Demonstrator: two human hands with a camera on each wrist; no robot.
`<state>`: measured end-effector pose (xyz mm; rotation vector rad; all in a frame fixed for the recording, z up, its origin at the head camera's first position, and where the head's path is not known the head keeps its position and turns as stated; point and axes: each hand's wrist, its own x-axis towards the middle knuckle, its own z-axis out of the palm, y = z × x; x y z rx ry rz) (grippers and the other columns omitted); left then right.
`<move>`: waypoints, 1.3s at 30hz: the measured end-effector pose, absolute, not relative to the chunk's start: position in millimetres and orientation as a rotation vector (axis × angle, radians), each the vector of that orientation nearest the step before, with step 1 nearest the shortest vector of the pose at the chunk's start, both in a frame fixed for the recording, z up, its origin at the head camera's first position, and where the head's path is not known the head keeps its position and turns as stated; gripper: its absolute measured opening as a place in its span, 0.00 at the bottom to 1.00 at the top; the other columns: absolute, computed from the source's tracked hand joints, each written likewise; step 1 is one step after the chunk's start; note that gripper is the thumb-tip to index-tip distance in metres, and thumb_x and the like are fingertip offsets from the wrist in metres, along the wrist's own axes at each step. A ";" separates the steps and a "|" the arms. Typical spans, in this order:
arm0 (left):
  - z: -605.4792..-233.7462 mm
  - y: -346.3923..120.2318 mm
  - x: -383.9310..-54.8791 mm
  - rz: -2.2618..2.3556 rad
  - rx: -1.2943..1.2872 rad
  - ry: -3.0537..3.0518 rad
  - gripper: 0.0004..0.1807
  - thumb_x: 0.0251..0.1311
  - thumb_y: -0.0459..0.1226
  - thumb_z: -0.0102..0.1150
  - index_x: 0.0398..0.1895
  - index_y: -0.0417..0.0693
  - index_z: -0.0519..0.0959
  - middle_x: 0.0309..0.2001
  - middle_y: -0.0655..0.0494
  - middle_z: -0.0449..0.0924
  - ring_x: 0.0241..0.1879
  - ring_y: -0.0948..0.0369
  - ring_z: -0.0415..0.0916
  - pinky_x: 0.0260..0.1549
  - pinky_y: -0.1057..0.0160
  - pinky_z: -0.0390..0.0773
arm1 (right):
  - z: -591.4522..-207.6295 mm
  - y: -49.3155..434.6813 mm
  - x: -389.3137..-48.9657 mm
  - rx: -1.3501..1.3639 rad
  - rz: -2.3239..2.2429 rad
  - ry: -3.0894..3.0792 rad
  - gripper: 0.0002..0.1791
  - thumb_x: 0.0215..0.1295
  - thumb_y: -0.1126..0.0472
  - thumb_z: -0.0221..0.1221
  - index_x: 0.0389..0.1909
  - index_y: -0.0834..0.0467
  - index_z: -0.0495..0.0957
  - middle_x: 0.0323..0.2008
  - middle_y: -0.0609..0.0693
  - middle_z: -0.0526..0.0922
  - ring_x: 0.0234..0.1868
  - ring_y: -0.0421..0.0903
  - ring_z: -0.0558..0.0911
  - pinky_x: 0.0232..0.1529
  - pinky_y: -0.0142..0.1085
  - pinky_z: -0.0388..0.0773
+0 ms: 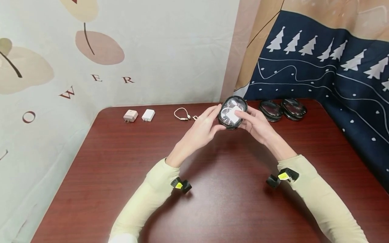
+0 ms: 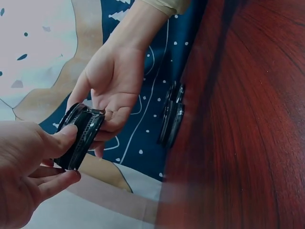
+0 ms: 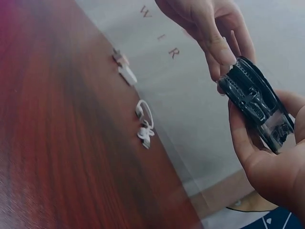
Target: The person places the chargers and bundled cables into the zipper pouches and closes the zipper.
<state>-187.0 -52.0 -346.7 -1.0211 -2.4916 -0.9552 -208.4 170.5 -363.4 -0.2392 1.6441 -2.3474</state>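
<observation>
A small oval zip case [image 1: 230, 104] with black edges and a clear window is held up over the far part of the table. Through the window show a white block [image 1: 232, 116] and a loop of white cable. My left hand [image 1: 203, 126] grips the case's left side; in the left wrist view its thumb presses the zipped side wall [image 2: 82, 138]. From the right, my right hand [image 1: 257, 125] holds the other side, its thumb over the window. The zip looks closed along the side in the wrist views.
At the table's back left lie a pinkish plug charger [image 1: 130, 115] and a white one [image 1: 148, 115]. A white cable [image 1: 181, 118] and another bundled cable [image 3: 145, 136] lie right of them. Two similar black cases [image 1: 271, 110] rest at the back right. Fabric curtains stand behind the table [image 1: 194, 209].
</observation>
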 end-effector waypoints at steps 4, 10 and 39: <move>-347.9 -46.4 -191.5 -0.978 -0.998 -2.475 0.31 0.66 0.34 0.65 0.69 0.31 0.68 0.63 0.39 0.73 0.58 0.51 0.77 0.61 0.65 0.71 | -363.7 172.7 -215.3 -0.185 -2.365 1.759 0.29 0.74 0.62 0.58 0.70 0.68 0.63 0.48 0.50 0.82 0.43 0.41 0.85 0.46 0.32 0.82; -349.3 -35.6 -198.3 -0.970 -0.949 -2.468 0.28 0.67 0.34 0.64 0.67 0.29 0.70 0.62 0.39 0.74 0.47 0.53 0.82 0.52 0.63 0.78 | -363.8 174.2 -219.8 -0.115 -2.427 1.900 0.32 0.74 0.59 0.59 0.73 0.68 0.63 0.48 0.48 0.81 0.43 0.38 0.84 0.43 0.30 0.81; -373.4 6.4 -237.7 -0.969 -0.697 -2.741 0.31 0.64 0.37 0.68 0.66 0.30 0.70 0.57 0.39 0.75 0.50 0.53 0.78 0.53 0.63 0.76 | -385.6 194.7 -245.6 -0.051 -2.191 2.218 0.26 0.77 0.60 0.53 0.69 0.68 0.63 0.49 0.48 0.71 0.46 0.38 0.73 0.43 0.25 0.75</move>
